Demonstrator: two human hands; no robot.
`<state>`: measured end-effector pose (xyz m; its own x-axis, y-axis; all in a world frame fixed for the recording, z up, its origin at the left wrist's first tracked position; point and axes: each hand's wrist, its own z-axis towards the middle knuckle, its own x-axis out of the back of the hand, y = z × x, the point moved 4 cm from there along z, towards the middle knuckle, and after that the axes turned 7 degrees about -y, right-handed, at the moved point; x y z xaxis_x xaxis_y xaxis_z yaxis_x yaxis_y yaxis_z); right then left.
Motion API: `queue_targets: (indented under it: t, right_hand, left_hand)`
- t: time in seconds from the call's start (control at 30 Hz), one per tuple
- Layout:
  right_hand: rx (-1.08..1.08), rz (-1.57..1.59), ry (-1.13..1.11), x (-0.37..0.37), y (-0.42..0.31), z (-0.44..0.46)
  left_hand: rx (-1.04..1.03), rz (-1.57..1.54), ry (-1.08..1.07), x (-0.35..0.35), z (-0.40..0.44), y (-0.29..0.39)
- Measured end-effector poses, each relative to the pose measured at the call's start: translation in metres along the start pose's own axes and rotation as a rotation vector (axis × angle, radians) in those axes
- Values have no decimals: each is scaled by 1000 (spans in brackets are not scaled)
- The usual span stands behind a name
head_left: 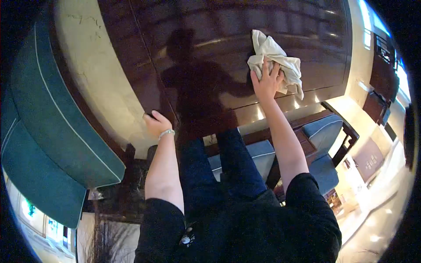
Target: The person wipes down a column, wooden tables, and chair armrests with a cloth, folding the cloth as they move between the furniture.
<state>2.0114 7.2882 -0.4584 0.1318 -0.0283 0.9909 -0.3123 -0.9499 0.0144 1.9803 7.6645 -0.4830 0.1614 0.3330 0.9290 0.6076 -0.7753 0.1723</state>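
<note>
My right hand point(266, 83) lies with its fingers spread on a crumpled cream cloth point(287, 65), pressing it against the glossy dark brown table point(210, 65) near its right part. The cloth is bunched around and beyond my fingertips. My left hand point(158, 124), with a bracelet at the wrist, rests at the near left edge of the table. Its fingers are curled at the edge and mostly hidden, so I cannot make out whether they grip it.
A green cushioned bench point(66, 118) with light piping curves along the left. Blue-grey chairs point(322, 131) stand at the near right side of the table. A pale band of floor or stone point(94, 65) runs between bench and table.
</note>
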Motion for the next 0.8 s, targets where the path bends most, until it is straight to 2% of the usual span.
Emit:
queue_targets:
  t: [0.07,0.13,0.2,0.27,0.3,0.37,0.4,0.43,0.47,0.5,0.53,0.6,0.63,0.7,0.73,0.8]
  right_hand:
    - [-127,-136,-46,1,0,25]
    - [-153,-165,15,8,5,85]
    - [-329,-67,-18,13,8,146]
    - [-424,-16,52,12,10,199]
    - [-419,-12,41,37,-14,205]
    - [-529,209,-124,82,-71,195]
    - [-346,13,-52,51,-73,196]
    - [-161,-55,-27,60,-104,173]
    - [-14,-80,42,9,-99,151]
    - [41,32,-46,17,-121,115]
    - [177,-47,-22,16,-133,77]
    - [304,154,-131,2,-138,-9]
    - [371,149,-223,-4,-136,-53]
    - [533,177,-181,0,-131,-114]
    - [541,176,-178,2,-125,-113]
    - [655,192,-319,-4,-114,-108]
  left_hand:
    - [-28,-52,20,-1,-2,-3]
    - [-21,17,4,1,2,3]
    - [-11,72,7,1,4,4]
    - [-17,45,-4,1,5,7]
    - [-34,34,3,1,5,8]
    - [-17,53,-6,2,4,4]
    - [-14,54,-11,0,6,6]
    - [38,18,-74,0,6,6]
    - [47,28,-76,0,5,2]
    - [16,17,-43,0,6,2]
    - [-21,-1,-15,-2,6,4]
    - [28,47,-41,1,4,7]
    - [31,6,-61,3,6,11]
    - [40,-33,-83,6,4,9]
    - [16,-28,-69,6,5,7]
    - [-2,-34,-50,2,6,8]
